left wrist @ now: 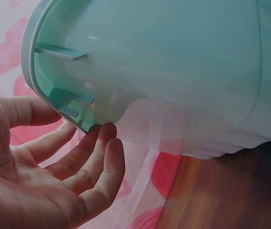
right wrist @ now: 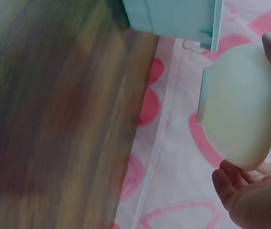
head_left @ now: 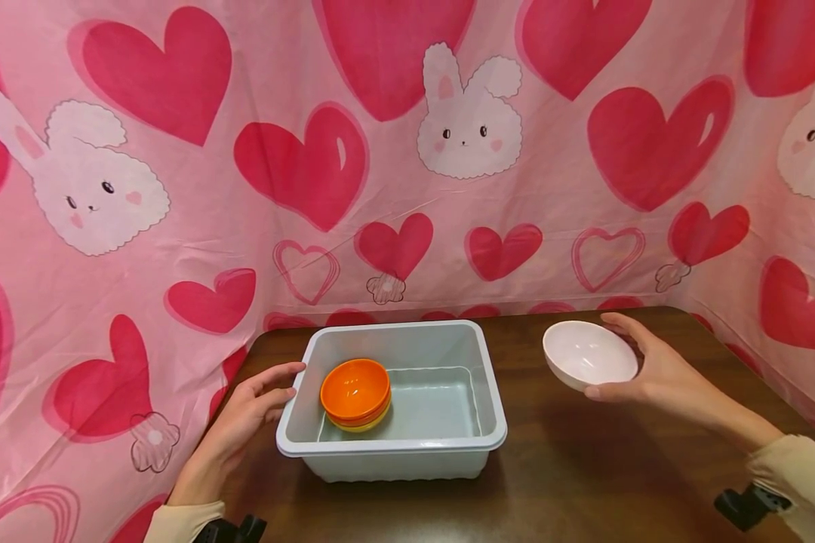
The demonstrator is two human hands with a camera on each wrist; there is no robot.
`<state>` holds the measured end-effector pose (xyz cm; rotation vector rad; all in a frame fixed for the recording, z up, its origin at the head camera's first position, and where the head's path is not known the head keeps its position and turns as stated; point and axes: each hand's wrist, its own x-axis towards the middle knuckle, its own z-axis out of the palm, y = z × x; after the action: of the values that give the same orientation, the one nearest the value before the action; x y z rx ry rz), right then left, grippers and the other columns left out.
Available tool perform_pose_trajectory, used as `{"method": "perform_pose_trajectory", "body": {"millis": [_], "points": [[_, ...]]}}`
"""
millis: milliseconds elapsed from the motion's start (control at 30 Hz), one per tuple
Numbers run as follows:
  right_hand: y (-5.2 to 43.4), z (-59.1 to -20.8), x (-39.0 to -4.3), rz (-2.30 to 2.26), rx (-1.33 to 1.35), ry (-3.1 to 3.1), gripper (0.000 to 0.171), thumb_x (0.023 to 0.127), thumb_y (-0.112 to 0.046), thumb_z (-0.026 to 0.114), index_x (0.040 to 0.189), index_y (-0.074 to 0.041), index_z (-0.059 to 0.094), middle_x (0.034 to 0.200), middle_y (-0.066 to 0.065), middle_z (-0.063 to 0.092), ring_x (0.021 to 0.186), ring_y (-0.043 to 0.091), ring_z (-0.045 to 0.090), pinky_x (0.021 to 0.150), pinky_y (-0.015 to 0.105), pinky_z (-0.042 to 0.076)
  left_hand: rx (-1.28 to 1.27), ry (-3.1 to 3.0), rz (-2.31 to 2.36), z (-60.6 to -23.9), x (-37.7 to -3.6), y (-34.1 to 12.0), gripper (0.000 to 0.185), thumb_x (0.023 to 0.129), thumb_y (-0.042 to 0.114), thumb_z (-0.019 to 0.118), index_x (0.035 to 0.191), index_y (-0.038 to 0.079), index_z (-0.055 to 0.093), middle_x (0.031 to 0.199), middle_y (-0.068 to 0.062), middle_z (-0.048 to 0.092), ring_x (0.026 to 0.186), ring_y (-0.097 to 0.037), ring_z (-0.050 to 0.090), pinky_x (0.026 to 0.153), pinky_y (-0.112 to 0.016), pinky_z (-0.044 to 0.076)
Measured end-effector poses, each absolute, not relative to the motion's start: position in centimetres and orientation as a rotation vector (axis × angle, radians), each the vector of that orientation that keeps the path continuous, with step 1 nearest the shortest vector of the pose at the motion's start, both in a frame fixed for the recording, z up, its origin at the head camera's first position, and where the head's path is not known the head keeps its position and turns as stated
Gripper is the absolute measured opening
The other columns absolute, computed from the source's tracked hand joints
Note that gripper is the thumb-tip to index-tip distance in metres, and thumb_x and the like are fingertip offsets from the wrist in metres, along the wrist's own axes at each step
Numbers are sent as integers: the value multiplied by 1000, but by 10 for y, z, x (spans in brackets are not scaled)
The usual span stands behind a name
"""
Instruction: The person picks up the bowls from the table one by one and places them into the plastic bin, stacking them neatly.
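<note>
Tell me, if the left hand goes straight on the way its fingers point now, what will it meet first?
Most likely the left wall of the pale grey plastic tub. The left hand lies open beside it, fingers pointing at the rim, seemingly just touching its underside. The stacked orange bowls sit inside, behind that wall.

White bowl (head_left: 589, 353), orange bowls (head_left: 355, 391) and grey tub (head_left: 407, 445): smooth glossy plastic; table (head_left: 584, 467): dark wood-grain, slight sheen; backdrop cloth (head_left: 380, 188): thin, faintly creased heart-print fabric.
</note>
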<state>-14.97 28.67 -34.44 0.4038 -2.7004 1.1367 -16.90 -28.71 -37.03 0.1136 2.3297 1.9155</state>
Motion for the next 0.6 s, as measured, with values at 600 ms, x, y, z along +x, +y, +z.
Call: {"method": "perform_pose_trajectory", "body": {"millis": [600], "points": [[266,-323,-151,1214,502,-2687,110,71,-24,96,158,-3,34,147,23,50,120,35,54,85,15,50,107,2324,1923,-371,-170,-287,49,105,11,58,152,-2,51,148,-24,53,112,-25,70,91,-35,60]]}}
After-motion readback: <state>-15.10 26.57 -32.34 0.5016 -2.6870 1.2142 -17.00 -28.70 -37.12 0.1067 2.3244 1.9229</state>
